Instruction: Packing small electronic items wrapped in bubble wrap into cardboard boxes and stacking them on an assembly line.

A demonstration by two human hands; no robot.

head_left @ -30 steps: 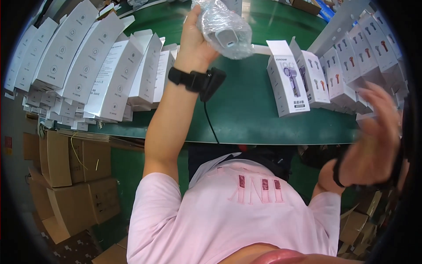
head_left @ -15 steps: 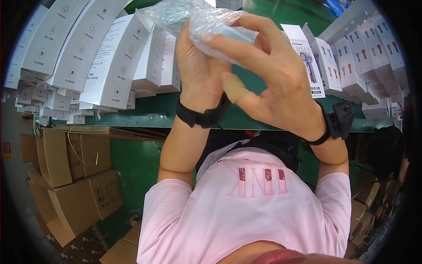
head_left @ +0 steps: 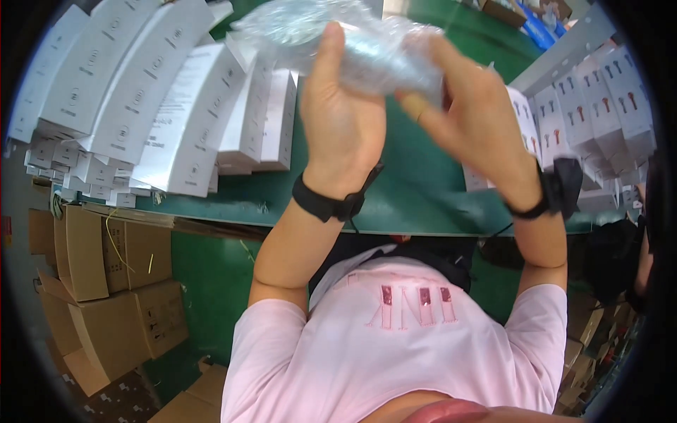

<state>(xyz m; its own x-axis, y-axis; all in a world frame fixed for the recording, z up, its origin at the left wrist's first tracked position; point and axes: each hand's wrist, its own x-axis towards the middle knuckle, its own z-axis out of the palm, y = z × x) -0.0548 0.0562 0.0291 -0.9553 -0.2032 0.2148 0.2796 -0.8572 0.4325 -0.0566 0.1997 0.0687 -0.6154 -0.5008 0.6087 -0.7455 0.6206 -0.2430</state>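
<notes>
1. Package [head_left: 381, 60] looks long and rounded, bundled in glossy, crinkled clear wrap [head_left: 278, 32], with something pale bluish showing faintly through.
2. It is held over the green bench [head_left: 409, 190], between white boxes [head_left: 187, 120] on the left and printed boxes [head_left: 564, 116] on the right.
3. Left hand [head_left: 342, 120] clasps it from the near side, thumb up against it.
4. Right hand [head_left: 479, 106] is at its right end, blurred; I cannot tell whether it grips.
</notes>
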